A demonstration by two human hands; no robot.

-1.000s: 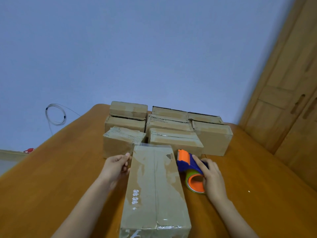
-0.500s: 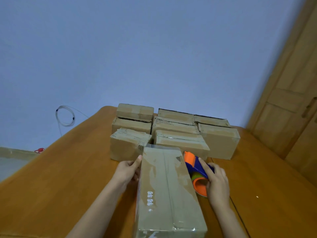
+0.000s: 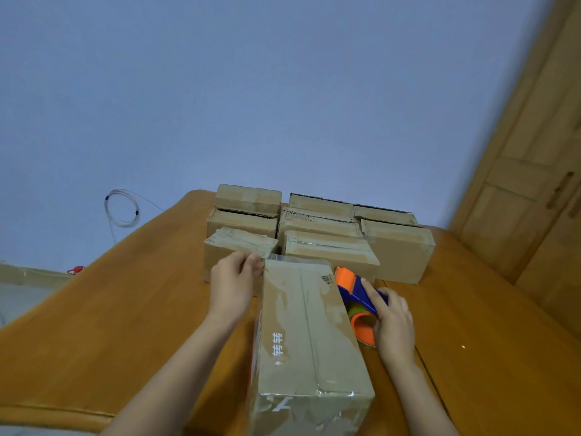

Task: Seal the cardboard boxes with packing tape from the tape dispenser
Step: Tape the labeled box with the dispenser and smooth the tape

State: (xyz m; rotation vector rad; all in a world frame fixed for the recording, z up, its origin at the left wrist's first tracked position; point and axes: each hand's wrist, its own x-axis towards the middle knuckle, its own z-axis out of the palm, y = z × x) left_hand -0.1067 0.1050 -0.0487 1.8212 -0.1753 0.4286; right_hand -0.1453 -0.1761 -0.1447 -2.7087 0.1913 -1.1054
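- I sit at a brown wooden table [image 3: 94,325].
- A long cardboard box [image 3: 309,335] lies right in front of me, between my two hands. It points away from me.
- The box has shiny clear tape on its near end and on its far end. It has white marks printed on top and a small black bar code near the far right corner.
- My left hand [image 3: 234,283] is at the far left corner of this box. My fingers [image 3: 256,262] are curled there and touch the edge. I cannot tell if they pinch the tape or only press on it.
- My right hand [image 3: 391,322] holds the tape dispenser [image 3: 356,297]. My fingers wrap over it.
- The tape dispenser is blue and orange. It sits on the table, just beside the right side of the long box, near its far end.
- Behind the long box there is a pile of more cardboard boxes [image 3: 317,225]. They stand close together at the far end of the table. Some sit on top of others.
- One small box [image 3: 239,250] is just behind my left hand.
- A thin wire loop [image 3: 121,209] hangs on the blue wall [image 3: 283,89].
- A wooden door [image 3: 534,184] is on the right.
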